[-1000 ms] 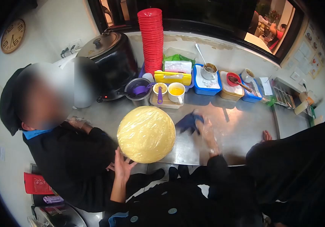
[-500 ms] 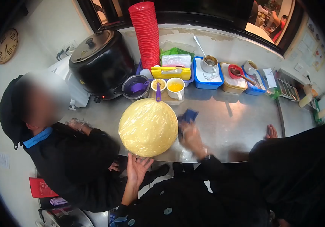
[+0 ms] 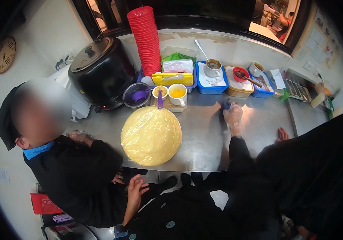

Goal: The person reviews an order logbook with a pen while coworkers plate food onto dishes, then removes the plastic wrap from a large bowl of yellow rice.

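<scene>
My right hand (image 3: 233, 119), in a clear plastic glove, presses a dark blue cloth (image 3: 227, 105) on the steel counter (image 3: 203, 140), just in front of the tubs. Most of the cloth is hidden under the fingers. My left hand (image 3: 136, 187) hovers off the counter's front edge, palm up, fingers loosely bent and apart, with nothing in it. Close above it sits a round, pale yellow mass under clear film (image 3: 151, 136). Behind that stand a small cup with a purple-handled spoon (image 3: 160, 100) and a white mug of yellow liquid (image 3: 177, 94).
A large black cooker (image 3: 101, 76) and a tall stack of red bowls (image 3: 144, 40) stand at the back. Blue tubs (image 3: 211, 85) and a tan tub (image 3: 237, 91) line the wall. One co-worker (image 3: 67, 172) is at left; another person's hand (image 3: 282, 134) rests on the counter at right.
My right hand has slid the cloth across the counter, away from me and to the right. My left hand has drawn back from the round yellow mass, its fingers curling slightly.
</scene>
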{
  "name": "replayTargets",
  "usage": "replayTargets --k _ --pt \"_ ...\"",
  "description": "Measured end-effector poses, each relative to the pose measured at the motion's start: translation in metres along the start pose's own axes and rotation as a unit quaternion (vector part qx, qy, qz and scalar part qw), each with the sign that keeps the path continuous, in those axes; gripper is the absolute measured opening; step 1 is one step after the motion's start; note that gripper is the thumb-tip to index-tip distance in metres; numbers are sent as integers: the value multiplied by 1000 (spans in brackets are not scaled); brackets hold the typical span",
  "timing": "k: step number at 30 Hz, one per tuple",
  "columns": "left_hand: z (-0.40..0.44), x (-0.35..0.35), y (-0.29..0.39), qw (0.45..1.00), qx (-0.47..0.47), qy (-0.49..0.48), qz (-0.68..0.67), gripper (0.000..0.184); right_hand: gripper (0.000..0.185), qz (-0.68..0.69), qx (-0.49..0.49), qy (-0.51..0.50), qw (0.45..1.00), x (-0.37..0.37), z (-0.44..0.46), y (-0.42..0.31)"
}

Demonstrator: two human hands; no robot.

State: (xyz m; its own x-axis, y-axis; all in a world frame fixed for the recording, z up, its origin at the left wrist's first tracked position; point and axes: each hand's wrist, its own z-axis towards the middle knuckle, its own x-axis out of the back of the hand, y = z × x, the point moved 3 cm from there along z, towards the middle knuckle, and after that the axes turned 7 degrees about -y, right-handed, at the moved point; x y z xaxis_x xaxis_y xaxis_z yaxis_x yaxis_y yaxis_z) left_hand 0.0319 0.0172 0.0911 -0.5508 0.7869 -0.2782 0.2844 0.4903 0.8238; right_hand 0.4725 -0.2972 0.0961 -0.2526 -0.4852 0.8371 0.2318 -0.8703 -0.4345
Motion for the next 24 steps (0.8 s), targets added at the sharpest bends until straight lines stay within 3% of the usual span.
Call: replayTargets --k 4,6,9,11,14,16,18,21,22,24 --pt "-3 4 -8 998 3 25 49 35 37 -49 -107 -119 986 -27 40 -25" --pt "-3 5 -14 998 6 21 56 35 39 -176 -57 -154 971 -50 31 -65" --pt "4 0 -23 998 19 5 58 36 39 -162 27 -198 966 -72 15 -118" --pt "12 -2 -34 994 41 -11 97 38 37 -172 66 -226 957 -72 8 -119" --pt "23 -6 -38 982 15 -62 178 39 35 -188 135 -157 960 -46 8 -86" --pt "17 -6 -30 974 -5 -73 216 39 20 -184 13 -122 975 -34 21 -14" --pt "7 0 -22 970 -33 -50 236 39 24 -218 -43 -71 972 1 20 52" --pt "-9 39 -48 984 -18 -6 174 39 34 -241 -289 -97 922 68 -5 79" --pt "-15 52 -57 984 -23 -8 175 39 34 -238 -289 -93 923 65 -4 93" --pt "-22 73 -70 976 -33 -8 217 36 30 -401 -274 -190 854 20 -2 121"
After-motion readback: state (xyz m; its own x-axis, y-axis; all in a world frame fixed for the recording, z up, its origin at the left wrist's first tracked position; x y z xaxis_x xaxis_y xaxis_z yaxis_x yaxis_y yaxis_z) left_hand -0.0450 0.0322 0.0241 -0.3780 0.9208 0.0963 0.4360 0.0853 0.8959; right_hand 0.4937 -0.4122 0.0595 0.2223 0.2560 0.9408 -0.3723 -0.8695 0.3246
